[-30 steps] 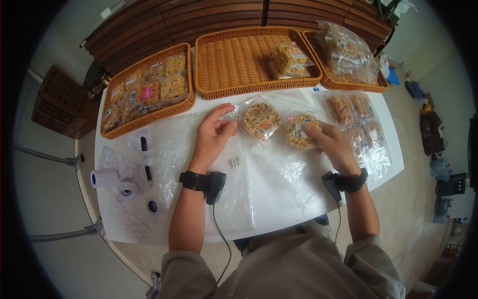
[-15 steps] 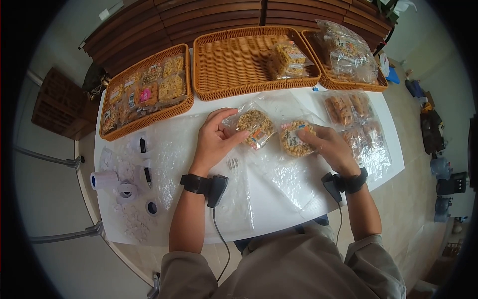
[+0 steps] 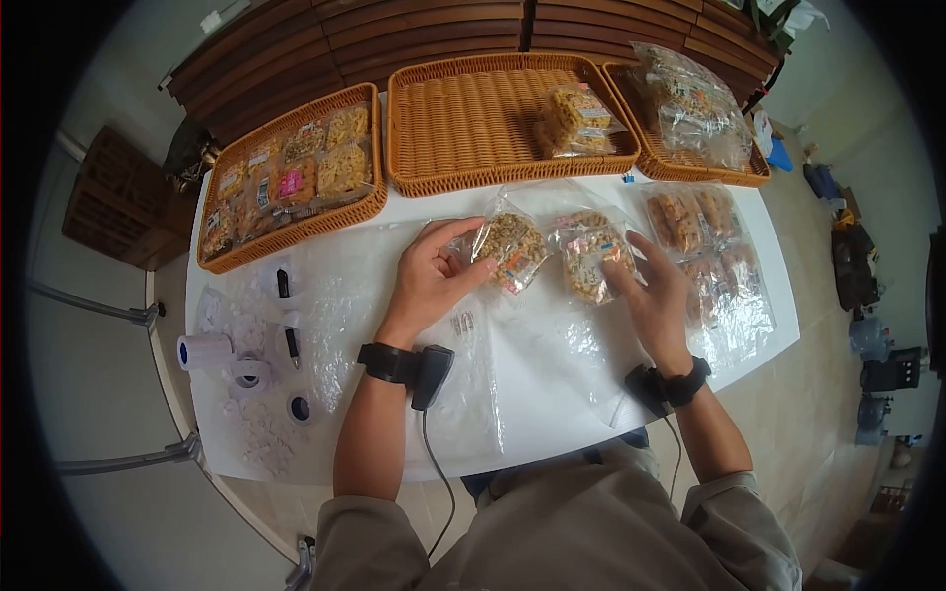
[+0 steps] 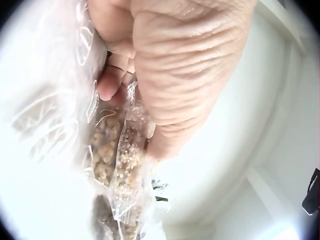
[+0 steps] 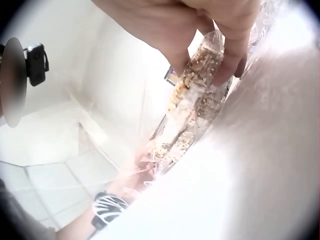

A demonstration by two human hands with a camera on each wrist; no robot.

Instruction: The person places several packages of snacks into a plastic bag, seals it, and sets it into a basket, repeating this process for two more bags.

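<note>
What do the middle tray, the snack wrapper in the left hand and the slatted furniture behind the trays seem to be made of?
Middle tray: wicker, or perhaps a plastic imitation; woven strands, slight sheen.
Snack wrapper: glossy plastic film, judging by glare, creases and transparency.
Slatted furniture: probably dark wood; brown boards, though veneer is possible.

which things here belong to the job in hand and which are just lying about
Likely part of the job:
left round snack pack, held in the left grip
right round snack pack, held in the right grip
middle wicker tray, with similar packs

Apparently just lying about:
dark pen
white roll
paper scraps
</note>
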